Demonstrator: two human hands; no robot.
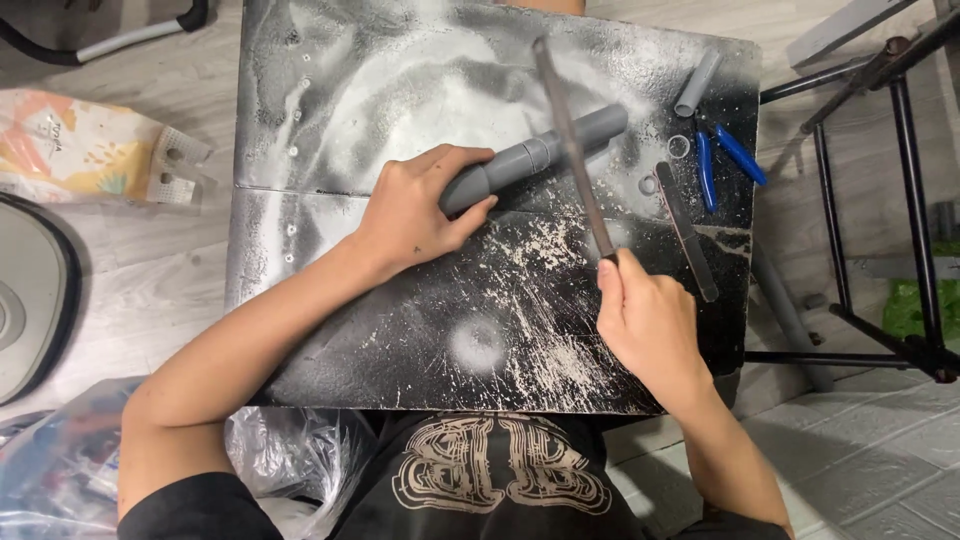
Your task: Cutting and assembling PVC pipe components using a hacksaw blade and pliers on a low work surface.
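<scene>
Your left hand [420,212] is wrapping its fingers around the lower left end of the grey plastic pipe [535,157], pressing it onto the black worktable [330,330] near the frame's centre. Your right hand [652,325] is clenching the handle of a thin saw blade [570,140], forearm angling in from the lower right. Your palm is hiding the pipe's near end, and the handle is buried in your fist. The pipe's long axis is running lower left to upper right; the blade is crossing it, pointing toward the top.

Grey jointed pipe [535,158] flat under saw blade [572,145]
</scene>
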